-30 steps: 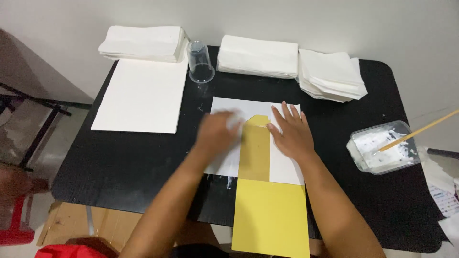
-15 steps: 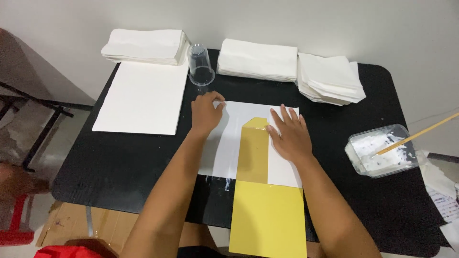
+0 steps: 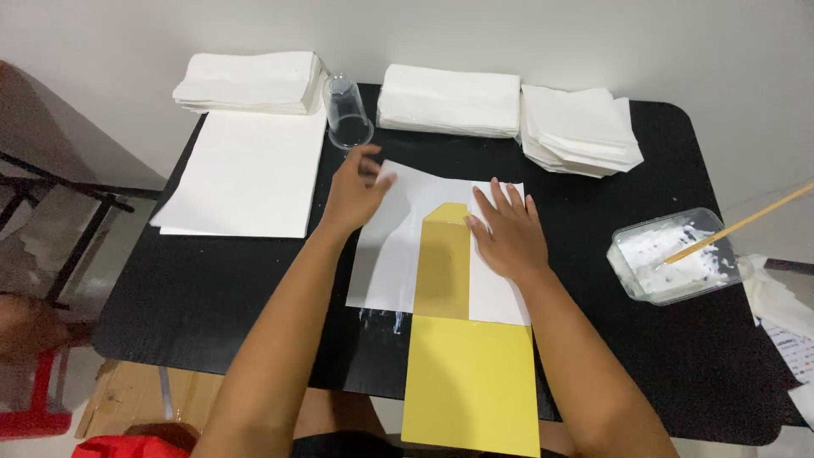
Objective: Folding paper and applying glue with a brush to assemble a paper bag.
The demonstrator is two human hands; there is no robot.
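A white sheet [image 3: 392, 254] lies on the black table [image 3: 220, 297], with a yellow paper piece [image 3: 466, 373] over its middle and hanging past the near edge. My left hand [image 3: 356, 188] is at the sheet's far left corner, fingers pinching and lifting that corner. My right hand [image 3: 507, 233] lies flat, fingers spread, on the right part of the white sheet beside the yellow strip's folded tip [image 3: 447, 214].
A stack of white sheets [image 3: 246, 174] lies at the left. Folded white paper piles [image 3: 250, 82] [image 3: 449, 100] [image 3: 581, 127] line the back edge. A clear plastic cup [image 3: 348, 112] stands upside down. A clear tray of white paste [image 3: 674, 254] with a stick [image 3: 746, 222] sits at the right.
My left hand slid from the sheet's middle up to its far left corner and now lifts that corner. My right hand stayed pressed flat on the right side.
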